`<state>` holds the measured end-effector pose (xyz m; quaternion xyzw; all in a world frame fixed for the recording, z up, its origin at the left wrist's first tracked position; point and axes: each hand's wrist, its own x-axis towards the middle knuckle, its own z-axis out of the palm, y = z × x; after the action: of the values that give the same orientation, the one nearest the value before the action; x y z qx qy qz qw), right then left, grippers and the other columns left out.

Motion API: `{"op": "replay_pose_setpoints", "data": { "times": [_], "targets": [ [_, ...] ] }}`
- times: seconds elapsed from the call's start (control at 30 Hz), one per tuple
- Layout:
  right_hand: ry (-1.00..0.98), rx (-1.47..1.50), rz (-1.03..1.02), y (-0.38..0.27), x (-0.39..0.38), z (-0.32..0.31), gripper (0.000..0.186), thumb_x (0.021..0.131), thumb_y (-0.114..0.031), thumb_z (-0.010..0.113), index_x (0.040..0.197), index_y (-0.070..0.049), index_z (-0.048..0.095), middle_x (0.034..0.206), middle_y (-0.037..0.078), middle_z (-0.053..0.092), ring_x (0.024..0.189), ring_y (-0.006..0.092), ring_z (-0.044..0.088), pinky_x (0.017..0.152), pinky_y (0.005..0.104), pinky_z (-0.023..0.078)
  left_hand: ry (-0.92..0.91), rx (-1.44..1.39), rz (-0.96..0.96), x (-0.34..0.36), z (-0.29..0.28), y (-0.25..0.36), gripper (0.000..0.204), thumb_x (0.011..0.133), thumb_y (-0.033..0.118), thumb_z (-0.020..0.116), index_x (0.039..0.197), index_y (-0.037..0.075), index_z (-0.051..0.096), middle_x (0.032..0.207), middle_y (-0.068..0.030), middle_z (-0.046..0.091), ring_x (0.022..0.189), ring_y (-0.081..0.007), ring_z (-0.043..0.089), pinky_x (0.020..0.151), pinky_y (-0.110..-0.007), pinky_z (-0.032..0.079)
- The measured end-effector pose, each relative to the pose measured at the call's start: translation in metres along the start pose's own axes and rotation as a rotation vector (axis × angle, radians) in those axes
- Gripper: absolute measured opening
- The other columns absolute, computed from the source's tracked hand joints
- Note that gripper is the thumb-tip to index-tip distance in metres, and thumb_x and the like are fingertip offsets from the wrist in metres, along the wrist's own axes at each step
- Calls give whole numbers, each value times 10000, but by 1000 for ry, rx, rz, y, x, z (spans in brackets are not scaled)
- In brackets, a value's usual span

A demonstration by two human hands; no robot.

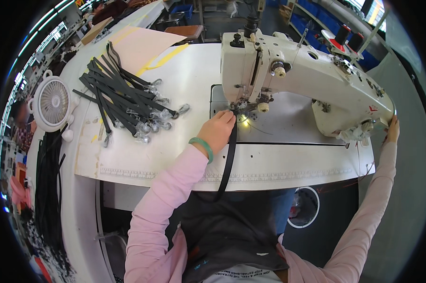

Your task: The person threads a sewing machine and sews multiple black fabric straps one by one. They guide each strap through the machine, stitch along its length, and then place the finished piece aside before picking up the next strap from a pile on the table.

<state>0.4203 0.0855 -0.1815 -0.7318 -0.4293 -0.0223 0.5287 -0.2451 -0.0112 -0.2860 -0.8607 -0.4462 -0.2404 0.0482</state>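
Observation:
A black strap [229, 155] runs from under the head of a white sewing machine [288, 66] down over the table's front edge, where it curves toward my lap. My left hand [218, 130] pinches the strap close to the needle area, fingers pressed together. The needle itself is hard to make out behind the machine parts. A small lamp [245, 122] lights the metal bed just right of the strap. My right hand [392, 130] rests against the right end of the machine; its fingers are partly hidden there, and what they touch cannot be made out clearly.
A pile of black straps [123, 96] with clear-wrapped ends lies on the table at left. Beyond are a white fan [53, 104] and a pink sheet [140, 45]. More black straps [48, 188] hang at far left. Thread spools [342, 35] stand behind the machine; a white-rimmed bin [318, 207] sits below.

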Motion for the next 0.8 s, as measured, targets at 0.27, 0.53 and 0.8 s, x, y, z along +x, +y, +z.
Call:
{"op": "replay_pose_setpoints", "data": {
  "times": [0.27,0.53,0.8],
  "targets": [
    [-179,-157,33,-18,5,-3,498,898,-482,382,1071,-38,526,816,75,576,476,147,476,399,260,374,-61,60,-97,0,-2,14,389,653,-39,546,1042,-50,537,1082,-137,526,1059,-275,496,867,-319,459],
    [199,496,71,30,-42,49,422,913,-406,385,1024,-32,546,874,107,583,664,185,556,526,289,442,-7,52,-19,-1,0,8,350,637,-43,556,987,-39,547,1054,-128,526,1013,-276,513,837,-322,467],
    [479,357,-224,-97,-154,40,304,918,-255,453,993,8,586,957,79,599,850,156,558,707,264,452,47,72,-49,-1,-1,7,290,662,-7,559,951,-30,570,951,-111,527,929,-252,515,801,-328,446]
  ]
}}
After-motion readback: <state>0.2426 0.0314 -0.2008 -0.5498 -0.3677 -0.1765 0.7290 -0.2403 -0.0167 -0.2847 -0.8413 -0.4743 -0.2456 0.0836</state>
